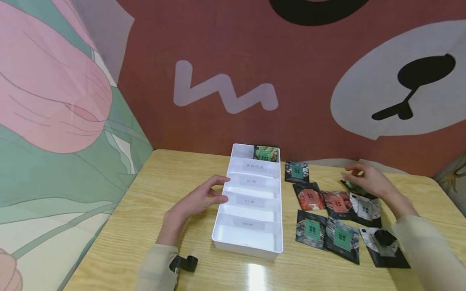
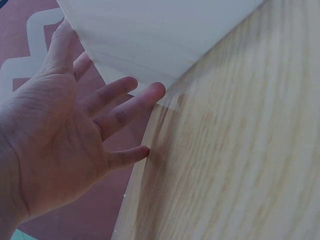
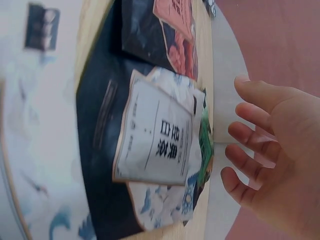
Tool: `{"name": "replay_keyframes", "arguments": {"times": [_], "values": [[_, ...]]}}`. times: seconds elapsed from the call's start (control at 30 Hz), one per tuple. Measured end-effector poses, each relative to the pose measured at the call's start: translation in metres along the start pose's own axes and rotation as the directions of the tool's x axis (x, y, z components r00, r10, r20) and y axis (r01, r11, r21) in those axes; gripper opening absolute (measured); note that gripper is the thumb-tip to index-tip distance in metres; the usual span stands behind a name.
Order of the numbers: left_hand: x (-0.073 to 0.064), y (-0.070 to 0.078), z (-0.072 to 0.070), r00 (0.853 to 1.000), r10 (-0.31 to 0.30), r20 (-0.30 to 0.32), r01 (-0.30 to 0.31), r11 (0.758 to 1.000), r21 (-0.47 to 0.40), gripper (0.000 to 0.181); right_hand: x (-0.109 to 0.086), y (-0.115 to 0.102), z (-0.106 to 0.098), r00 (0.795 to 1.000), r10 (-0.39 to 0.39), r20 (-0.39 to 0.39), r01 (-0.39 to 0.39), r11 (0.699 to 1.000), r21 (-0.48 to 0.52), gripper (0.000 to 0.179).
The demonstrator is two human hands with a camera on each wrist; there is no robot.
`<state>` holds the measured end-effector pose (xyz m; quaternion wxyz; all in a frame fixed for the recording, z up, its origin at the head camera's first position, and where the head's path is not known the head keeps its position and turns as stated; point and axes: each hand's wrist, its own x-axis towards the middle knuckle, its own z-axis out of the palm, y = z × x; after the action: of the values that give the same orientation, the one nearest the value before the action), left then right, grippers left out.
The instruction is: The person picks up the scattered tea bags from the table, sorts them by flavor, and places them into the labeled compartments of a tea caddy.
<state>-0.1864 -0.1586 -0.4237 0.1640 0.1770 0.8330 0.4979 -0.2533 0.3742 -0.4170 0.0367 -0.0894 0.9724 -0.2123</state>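
Observation:
A white box divided into several compartments with labels (image 1: pixel 247 249) stands on the table. At its left side is my left hand (image 1: pixel 198 200), thumb and fingers spread along the wall; in the left wrist view the fingers of this hand (image 2: pixel 65 130) are extended by the box's side. A green packet (image 1: pixel 266 154) lies in the farthest compartment. To the right, my right hand (image 1: pixel 369 180) hovers over another green packet (image 1: pixel 358 190), partly hidden beneath it. The right wrist view has the hand (image 3: pixel 280 150) with loosely bent fingers and nothing in them, beside a white-labelled packet (image 3: pixel 155 135).
Right of the box lie several more packets: red-labelled ones (image 1: pixel 311 197), teal-labelled ones (image 1: pixel 312 229) and a black-and-white one (image 1: pixel 386 248) near the right sleeve. Behind the wooden table (image 1: pixel 145 194) rises a wall with a painted pattern (image 1: pixel 309 101).

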Motion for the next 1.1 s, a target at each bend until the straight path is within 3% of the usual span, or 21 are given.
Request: {"name": "replay_keyframes", "arguments": {"times": [0.67,0.9,1.1], "values": [[0.0,-0.001,0.001,1.0,-0.021,-0.009,0.021,1.0,-0.001,0.059,-0.007,0.02,-0.001,0.998,-0.055,0.023,0.056,0.998,-0.036,0.058],[0.0,-0.001,0.0,1.0,-0.017,-0.011,0.017,1.0,0.007,0.059,-0.009,0.023,-0.002,0.997,-0.029,0.074,0.032,0.999,-0.036,0.066],[0.0,-0.001,0.0,1.0,-0.017,-0.01,0.017,1.0,0.003,0.06,-0.013,0.024,-0.005,0.997,0.009,0.074,-0.006,0.999,-0.037,0.071]]}}
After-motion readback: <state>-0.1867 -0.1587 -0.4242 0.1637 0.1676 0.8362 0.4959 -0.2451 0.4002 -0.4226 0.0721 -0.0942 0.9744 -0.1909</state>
